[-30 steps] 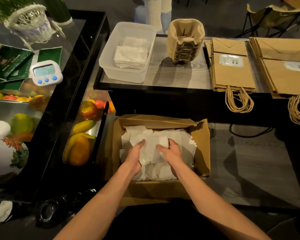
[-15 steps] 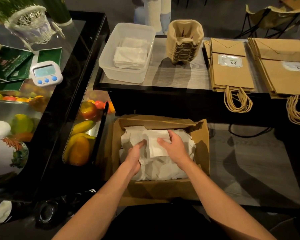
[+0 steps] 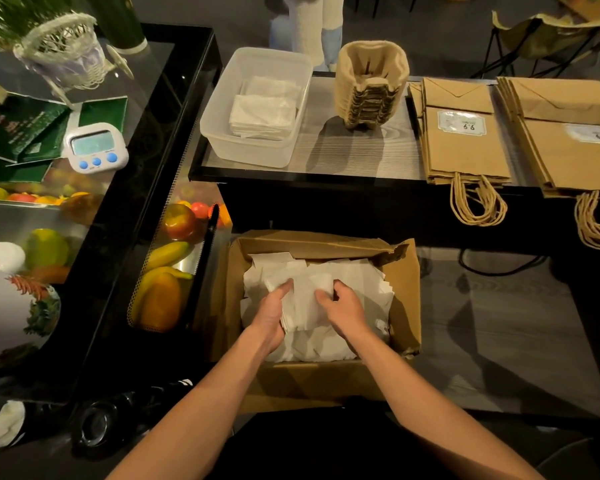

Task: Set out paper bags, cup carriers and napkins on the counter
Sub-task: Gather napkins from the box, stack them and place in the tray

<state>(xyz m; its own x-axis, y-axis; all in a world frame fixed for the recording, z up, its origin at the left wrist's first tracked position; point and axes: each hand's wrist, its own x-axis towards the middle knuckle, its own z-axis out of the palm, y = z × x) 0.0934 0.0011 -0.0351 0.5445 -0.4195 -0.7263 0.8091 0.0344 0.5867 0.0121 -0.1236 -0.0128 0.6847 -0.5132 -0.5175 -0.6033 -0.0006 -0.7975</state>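
Head view, looking down over a service counter. Lower centre: an open cardboard box (image 3: 404, 299) sits below the counter's front edge, filled with loose napkins (image 3: 355, 282), white and lying in disorder. Both bare forearms enter from the bottom edge and reach into the box. The left hand (image 3: 272, 315) grips the left side of a napkin bundle (image 3: 303, 308), with its thumb lying over the top sheet and its fingers hidden beneath. The right hand (image 3: 345, 306) holds the bundle's right side, its fingers curled down onto the paper. The bundle lies between the two hands, low in the box, touching the loose sheets under it. Upper centre: the counter (image 3: 354, 154), pale and wood-grained, carries a clear plastic tub (image 3: 222, 109) with folded napkins (image 3: 264, 112) stacked inside it. Just to the right of the tub is a nested stack of cup carriers (image 3: 371, 84) in moulded pulp. Upper right: two flat stacks of paper bags (image 3: 465, 150), brown and each bearing a label, with twisted handles hanging over the counter's front edge; the farther stack (image 3: 568, 157) is cut off by the right edge of the frame. Left: a black-framed glass display case (image 3: 142, 140) holds a white digital timer (image 3: 96, 148) on its top, and fruit (image 3: 161, 299) shows through its glass side.
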